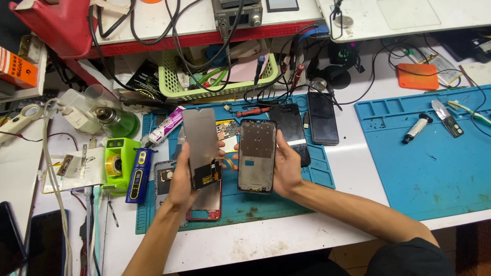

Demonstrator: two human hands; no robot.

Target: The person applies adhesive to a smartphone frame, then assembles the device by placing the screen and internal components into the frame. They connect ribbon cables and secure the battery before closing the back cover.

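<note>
grey metal faced you on the display panel (201, 145) clamped in your left hand (183, 179), while your right hand (284, 166) gripped the phone frame (257, 156) above the blue mat (317, 168); edge grips spared the dangling flex.

From my feed the scene is brightly and evenly lit, the light seeming to fall from above — shadows under my forearms on the white desk (286, 240) are short and soft. The grey panel (201, 138) in my left hand (183, 179) gives back a dull sheen, with no harsh glare. The dark phones at the near left corner sit in dimmer light. Focus holds sharp across the middle; the far edge bows slightly — a wide-lens bend — and the corners soften a little.
</note>
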